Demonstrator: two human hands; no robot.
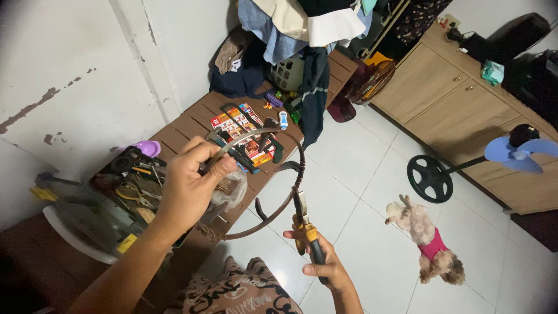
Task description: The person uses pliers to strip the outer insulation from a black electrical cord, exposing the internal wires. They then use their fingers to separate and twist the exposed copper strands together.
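Observation:
My left hand (189,180) is closed around the upper left part of a rusty brown metal ring (299,163), holding it up over the bench edge. My right hand (325,264) grips the yellow and black handles of a pair of pliers (307,227). The pliers' jaws meet the right side of the ring, near a small bracket on it. A clear plastic bag (232,189) hangs just below my left hand. My patterned shorts (244,293) show at the bottom.
A low wooden bench (186,125) holds an open toolbox (131,183) with several hand tools, a packet of tools (244,134) and a pile of clothes (290,35). A small dog (427,241) in pink lies on the tiled floor. A blue standing fan (511,151) leans by a wooden cabinet (459,99).

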